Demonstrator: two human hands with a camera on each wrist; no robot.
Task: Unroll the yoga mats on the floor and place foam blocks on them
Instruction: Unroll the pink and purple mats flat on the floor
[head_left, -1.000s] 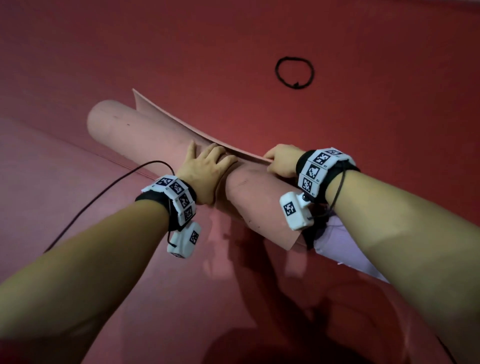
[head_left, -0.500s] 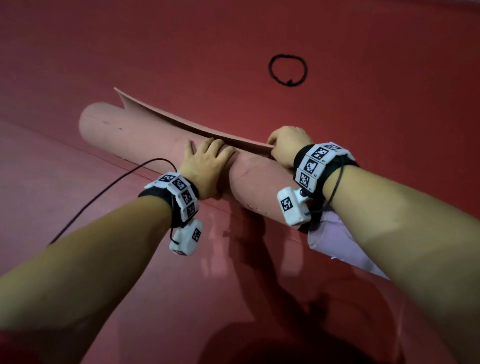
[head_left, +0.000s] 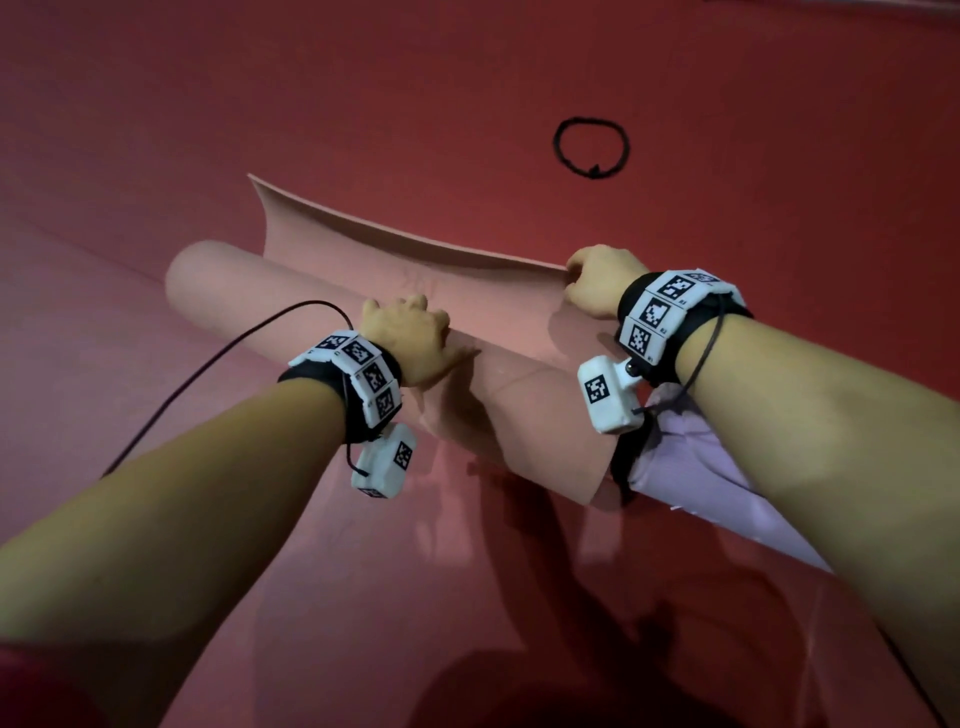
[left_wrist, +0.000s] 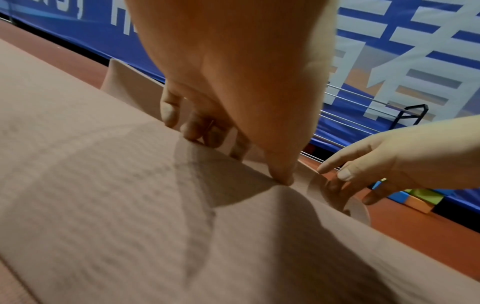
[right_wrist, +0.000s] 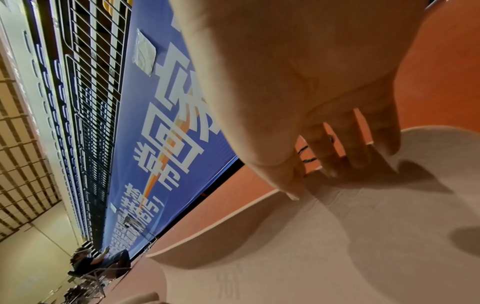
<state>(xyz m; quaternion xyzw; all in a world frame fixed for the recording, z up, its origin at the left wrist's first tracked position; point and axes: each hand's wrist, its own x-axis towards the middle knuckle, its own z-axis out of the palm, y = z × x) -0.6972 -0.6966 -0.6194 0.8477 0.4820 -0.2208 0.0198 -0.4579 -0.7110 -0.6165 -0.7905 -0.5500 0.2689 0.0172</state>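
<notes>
Red floor (head_left: 363, 93): open room beyond the flap. Pink mat (head_left: 291, 291) lies part-rolled on the floor, loose edge raised and curling. Lilac mat (head_left: 691, 467) is mostly hidden under the right forearm. Left hand (head_left: 410, 338): fingers curled over the roll's crest. Right hand (head_left: 597, 280) pinches the flap's right corner. Black loop (head_left: 595, 171) lies well apart.

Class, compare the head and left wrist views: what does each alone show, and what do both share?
Only the head view shows the black loop and the lilac sheet. Only the left wrist view shows the blue banner and coloured blocks. Both show the pink mat, the left hand gripping its roll and the right hand pinching its loose edge.
</notes>
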